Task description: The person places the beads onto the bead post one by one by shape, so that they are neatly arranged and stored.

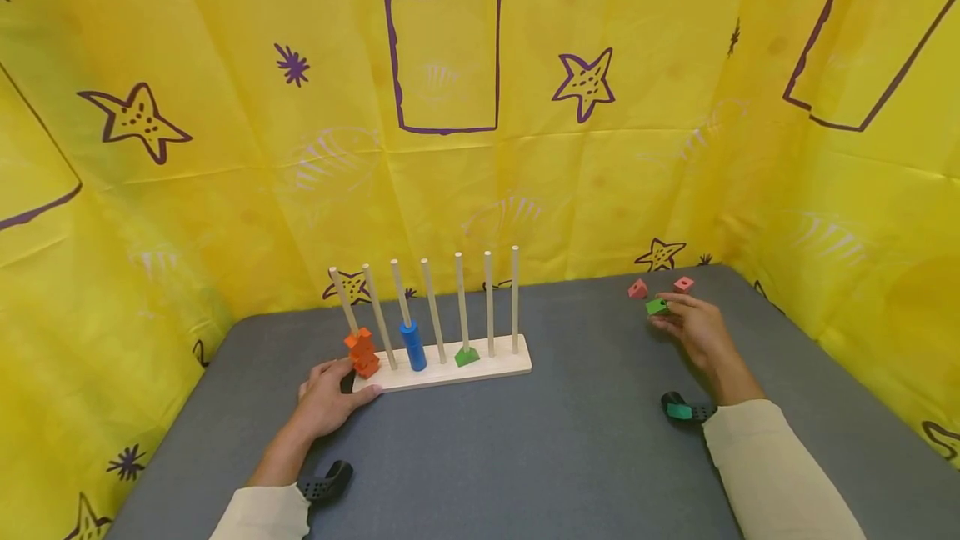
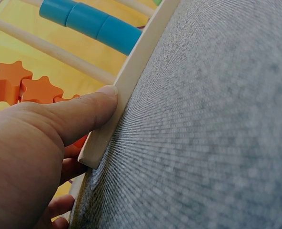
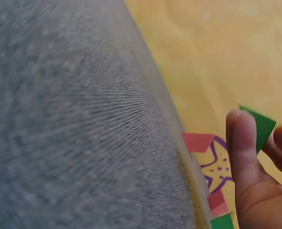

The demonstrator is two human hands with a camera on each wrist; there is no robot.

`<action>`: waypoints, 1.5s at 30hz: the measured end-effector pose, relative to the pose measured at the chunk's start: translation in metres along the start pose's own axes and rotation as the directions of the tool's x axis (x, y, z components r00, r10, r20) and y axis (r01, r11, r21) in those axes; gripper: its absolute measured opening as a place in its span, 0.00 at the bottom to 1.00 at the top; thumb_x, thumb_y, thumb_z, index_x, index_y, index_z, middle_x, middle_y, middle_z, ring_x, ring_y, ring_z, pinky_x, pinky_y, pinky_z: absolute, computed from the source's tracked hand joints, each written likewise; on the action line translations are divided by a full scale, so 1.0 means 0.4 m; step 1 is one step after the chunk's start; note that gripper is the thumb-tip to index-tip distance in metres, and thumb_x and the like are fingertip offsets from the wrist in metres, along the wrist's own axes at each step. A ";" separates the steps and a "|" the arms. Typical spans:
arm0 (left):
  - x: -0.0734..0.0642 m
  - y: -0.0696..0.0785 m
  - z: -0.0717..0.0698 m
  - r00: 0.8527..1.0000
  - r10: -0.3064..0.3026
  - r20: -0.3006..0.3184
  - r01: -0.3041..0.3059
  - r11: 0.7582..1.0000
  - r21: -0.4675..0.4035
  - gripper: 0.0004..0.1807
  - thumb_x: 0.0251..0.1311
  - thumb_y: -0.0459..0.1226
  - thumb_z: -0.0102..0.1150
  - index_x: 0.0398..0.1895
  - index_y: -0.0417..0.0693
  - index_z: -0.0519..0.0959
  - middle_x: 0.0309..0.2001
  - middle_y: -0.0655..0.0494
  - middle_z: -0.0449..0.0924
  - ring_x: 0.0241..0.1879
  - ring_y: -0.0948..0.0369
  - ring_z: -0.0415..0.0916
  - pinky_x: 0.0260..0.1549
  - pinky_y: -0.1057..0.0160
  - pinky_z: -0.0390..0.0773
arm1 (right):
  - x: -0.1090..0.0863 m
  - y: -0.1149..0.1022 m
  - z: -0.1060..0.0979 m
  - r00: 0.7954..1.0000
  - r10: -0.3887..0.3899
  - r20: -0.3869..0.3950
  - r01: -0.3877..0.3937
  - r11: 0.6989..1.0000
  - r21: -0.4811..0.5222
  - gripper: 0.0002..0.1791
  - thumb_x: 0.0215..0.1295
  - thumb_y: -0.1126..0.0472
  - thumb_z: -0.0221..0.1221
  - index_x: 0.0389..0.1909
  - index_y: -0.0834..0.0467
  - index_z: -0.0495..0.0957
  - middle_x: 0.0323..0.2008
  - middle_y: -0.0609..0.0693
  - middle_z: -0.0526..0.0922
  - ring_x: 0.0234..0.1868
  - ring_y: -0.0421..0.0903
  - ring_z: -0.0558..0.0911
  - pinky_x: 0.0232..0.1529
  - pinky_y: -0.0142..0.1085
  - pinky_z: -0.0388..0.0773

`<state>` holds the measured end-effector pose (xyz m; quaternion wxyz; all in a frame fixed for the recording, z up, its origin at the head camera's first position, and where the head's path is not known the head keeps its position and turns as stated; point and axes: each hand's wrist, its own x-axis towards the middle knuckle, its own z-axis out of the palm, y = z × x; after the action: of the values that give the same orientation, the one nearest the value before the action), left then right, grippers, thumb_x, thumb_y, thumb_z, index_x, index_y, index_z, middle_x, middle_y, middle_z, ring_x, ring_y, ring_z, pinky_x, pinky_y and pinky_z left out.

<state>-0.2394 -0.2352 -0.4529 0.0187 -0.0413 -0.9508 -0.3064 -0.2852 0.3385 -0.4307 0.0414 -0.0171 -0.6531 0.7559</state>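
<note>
My left hand (image 1: 327,397) grips the left end of a wooden peg stand (image 1: 480,369), its thumb (image 2: 100,102) along the front edge of the base. Beside that hand, orange star-shaped blocks (image 1: 362,352) are stacked on the leftmost peg. Blue cylinders (image 1: 413,347) fill the lower part of the third peg. A green triangular block (image 1: 467,356) sits at the foot of the fifth. Over at the right, my right hand (image 1: 697,327) pinches another green triangular block (image 3: 263,129) between thumb and fingers, raised above the table in the right wrist view.
Two pinkish-red blocks (image 1: 637,289) (image 1: 683,284) lie near the back right table edge, just beyond the right hand. Low in the right wrist view, one more green block (image 3: 222,222) shows partly. Yellow patterned cloth (image 1: 450,165) hangs behind the grey table (image 1: 570,448) and along its sides.
</note>
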 end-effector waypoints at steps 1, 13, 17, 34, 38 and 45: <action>-0.001 0.001 0.000 1.000 -0.003 0.002 0.003 1.000 -0.001 0.42 0.55 0.54 0.67 0.66 0.35 0.68 0.62 0.32 0.66 0.64 0.36 0.48 0.54 0.35 0.45 | -0.001 -0.004 0.000 1.000 -0.002 0.019 0.001 0.999 0.043 0.21 0.73 0.68 0.50 0.62 0.76 0.65 0.42 0.50 0.79 0.39 0.46 0.84 0.46 0.39 0.77; -0.001 0.002 0.007 1.000 0.008 0.000 -0.008 1.000 0.001 0.41 0.56 0.53 0.66 0.65 0.35 0.69 0.61 0.32 0.67 0.64 0.36 0.48 0.54 0.35 0.45 | -0.029 -0.062 0.042 0.988 -0.133 0.077 0.133 0.991 0.001 0.13 0.65 0.64 0.62 0.49 0.60 0.78 0.45 0.51 0.80 0.40 0.44 0.84 0.48 0.39 0.76; -0.001 0.004 0.010 1.000 0.011 0.002 -0.011 1.000 -0.004 0.40 0.56 0.53 0.67 0.65 0.36 0.69 0.61 0.31 0.67 0.64 0.36 0.48 0.54 0.34 0.45 | -0.048 -0.107 0.077 0.982 -0.179 0.057 0.186 0.964 -0.190 0.25 0.65 0.54 0.62 0.57 0.64 0.73 0.45 0.49 0.79 0.39 0.43 0.82 0.44 0.36 0.78; 0.004 -0.005 0.009 1.000 0.006 -0.003 -0.006 1.000 0.003 0.43 0.55 0.54 0.66 0.65 0.34 0.68 0.62 0.30 0.65 0.64 0.36 0.48 0.54 0.34 0.45 | -0.110 -0.298 0.291 0.922 -0.342 0.180 0.386 0.839 -0.384 0.24 0.67 0.50 0.60 0.59 0.58 0.75 0.45 0.56 0.78 0.36 0.52 0.81 0.23 0.36 0.77; 0.004 -0.006 0.009 1.000 0.003 0.000 -0.003 1.000 0.000 0.44 0.55 0.56 0.66 0.66 0.34 0.67 0.62 0.30 0.65 0.64 0.36 0.48 0.54 0.34 0.45 | -0.110 -0.322 0.336 0.899 -0.381 0.216 0.436 0.818 -0.376 0.23 0.69 0.51 0.59 0.60 0.59 0.75 0.45 0.57 0.78 0.40 0.53 0.79 0.33 0.38 0.79; 0.007 -0.007 0.007 1.000 0.020 -0.005 -0.020 1.000 0.004 0.43 0.56 0.54 0.66 0.65 0.33 0.67 0.61 0.30 0.66 0.64 0.36 0.49 0.54 0.34 0.45 | -0.102 -0.354 0.429 0.841 -0.457 0.289 0.539 0.753 -0.378 0.18 0.70 0.54 0.58 0.54 0.62 0.78 0.40 0.55 0.81 0.40 0.50 0.77 0.42 0.39 0.76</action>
<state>-0.2425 -0.2356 -0.4564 0.0241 -0.0499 -0.9509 -0.3044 -0.2527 0.1863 -0.2668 0.1783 0.2167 -0.7895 0.5458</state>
